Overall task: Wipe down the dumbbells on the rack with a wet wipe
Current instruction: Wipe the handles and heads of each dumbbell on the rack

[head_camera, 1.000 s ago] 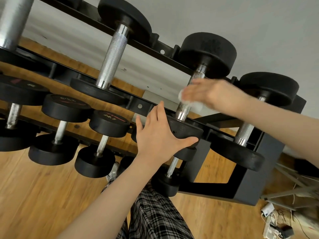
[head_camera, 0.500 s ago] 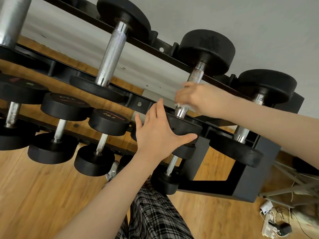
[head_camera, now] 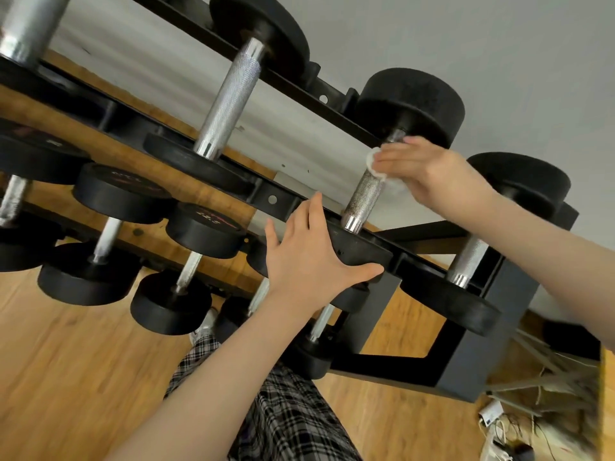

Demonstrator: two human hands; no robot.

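Dumbbell (head_camera: pixel 361 197) on rack (head_camera: pixel 492 341): right hand (head_camera: pixel 429 176) pinches wipe (head_camera: pixel 376 164), left hand (head_camera: pixel 307 257) spread on weight

Wood-plank floor (head_camera: pixel 66 377); plain grey wall (head_camera: pixel 499 44); tangled cables (head_camera: pixel 506 437) on floor.

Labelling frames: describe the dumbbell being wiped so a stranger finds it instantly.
On the black rack's top tier, count three knurled steel handles from the left. That dumbbell is the only one with a right hand pressing a white wipe on its handle and a left hand bracing its near head.
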